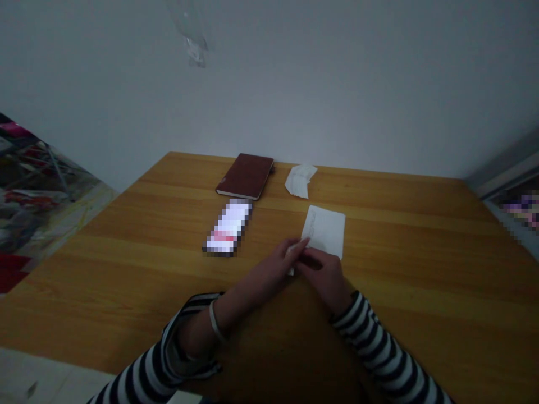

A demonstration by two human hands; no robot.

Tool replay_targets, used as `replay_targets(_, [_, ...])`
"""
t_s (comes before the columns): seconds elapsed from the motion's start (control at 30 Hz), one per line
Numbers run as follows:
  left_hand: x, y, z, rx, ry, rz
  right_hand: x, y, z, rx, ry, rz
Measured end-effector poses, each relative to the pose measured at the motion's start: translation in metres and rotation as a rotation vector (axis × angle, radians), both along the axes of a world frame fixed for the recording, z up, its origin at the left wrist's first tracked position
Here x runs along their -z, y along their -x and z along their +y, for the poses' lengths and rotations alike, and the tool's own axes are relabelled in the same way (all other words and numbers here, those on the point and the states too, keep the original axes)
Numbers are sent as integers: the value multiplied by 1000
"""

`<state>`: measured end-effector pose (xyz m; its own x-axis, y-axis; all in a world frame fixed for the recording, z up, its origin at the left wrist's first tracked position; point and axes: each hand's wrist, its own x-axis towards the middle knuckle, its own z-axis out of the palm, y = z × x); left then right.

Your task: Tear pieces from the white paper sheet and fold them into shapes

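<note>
Paper sheet [327, 227], white and faintly marked along its left side, lies on the wooden table [421, 235] just beyond the person's two hands, its near edge partly covered by them. The step in hand looks like close fingertip handling at the sheet's near left corner. A small white piece shows below the left fingers; whether it belongs to this sheet or is a separate slip cannot be told. Any further handling there would, as a judgement, call for a light pinch and little force, since thin paper creases easily.

The left hand [287, 253] comes in from the near left, fingers fairly straight and close together, pointing to the far right. The right hand [326, 275] comes from the near right, wrist bent inward, thumb and fingers curved with a narrow gap between them, the tips meeting the left hand's. What either hand grips between its fingertips is hidden. Both forearms slope inward, in striped sleeves [387, 350], and a pale bracelet [214, 321] circles the left wrist.

Farther off, a fanned pile of paper slips [300, 180] lies beyond the sheet. To its left is a brown notebook [246, 175], with a lit smartphone [229, 227] on its near side.
</note>
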<state>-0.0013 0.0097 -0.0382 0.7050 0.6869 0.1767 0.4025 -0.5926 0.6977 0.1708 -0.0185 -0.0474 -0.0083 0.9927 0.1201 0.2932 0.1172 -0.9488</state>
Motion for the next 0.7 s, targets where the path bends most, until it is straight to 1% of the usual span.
replay_targets(0.03, [-2,3,5,-25,-21,9,0,-5,0,14,-13,18])
replay_targets(0.07, [-4,6,11,-78,-61,22,1,-12,1,81,-45,19])
replay_targets(0.1, [-6,9,21,-141,-117,30,2,-18,2,188,-78,-6])
replay_targets(0.13, [-7,12,33,-206,-179,29,3,-25,3,275,-111,-55])
replay_targets(0.17, [-8,14,46,-242,-225,45,4,-32,6,366,-165,-110])
replay_targets(0.2, [-8,15,61,-275,-280,67,5,-39,8,414,-227,-172])
replay_targets(0.23, [-8,16,76,-285,-341,93,6,-45,11,417,-281,-243])
replay_targets(0.27, [-7,16,90,-277,-390,145,7,-50,13,393,-337,-334])
replay_targets(0.33, [-3,14,113,-307,-471,248,10,-57,18,276,-411,-465])
replay_targets(0.4, [2,11,125,-283,-474,320,14,-59,21,156,-428,-549])
replay_targets(0.5, [9,8,127,-272,-418,285,19,-58,23,56,-408,-619])
replay_targets(0.63, [15,9,119,-387,-348,124,20,-54,22,35,-400,-659])
replay_targets(0.7, [17,9,118,-426,-341,92,19,-53,21,38,-400,-676])
